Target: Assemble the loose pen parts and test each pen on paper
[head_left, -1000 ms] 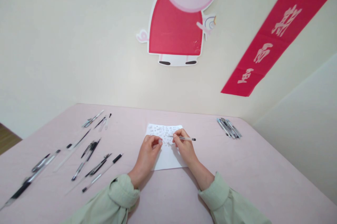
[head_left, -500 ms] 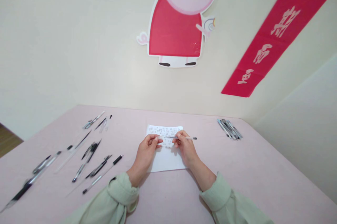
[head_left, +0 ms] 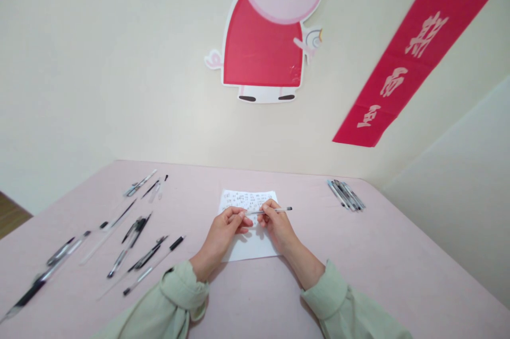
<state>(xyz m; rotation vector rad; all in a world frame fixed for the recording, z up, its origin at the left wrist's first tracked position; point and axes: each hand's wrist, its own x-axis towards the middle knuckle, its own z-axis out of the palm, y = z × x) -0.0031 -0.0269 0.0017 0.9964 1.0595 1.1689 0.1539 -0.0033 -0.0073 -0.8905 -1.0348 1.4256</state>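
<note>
Above a sheet of handwritten paper (head_left: 249, 246), a slim pen (head_left: 257, 212) with a pale barrel and a black right end lies nearly level between my two hands. My right hand (head_left: 279, 230) pinches its barrel with thumb and fingers. At the pen's left end, the thumb and index finger of my left hand (head_left: 223, 226) are closed together. They cover that tip, and whether they also hold a small clear cap cannot be made out. The lower part of the sheet is blank; the hands hide some of the writing.
Several pens and pen parts lie scattered on the left of the pink table (head_left: 255, 307), among them a black-and-clear pen (head_left: 151, 267). A bundle of pens (head_left: 346, 195) sits at the back right. A wall (head_left: 167, 89) with a pig cutout and red banner rises behind.
My hands have drawn together. The pen moved slightly left, and its left end, previously free and short of my left fingers, is now between them. The view shifted a little.
</note>
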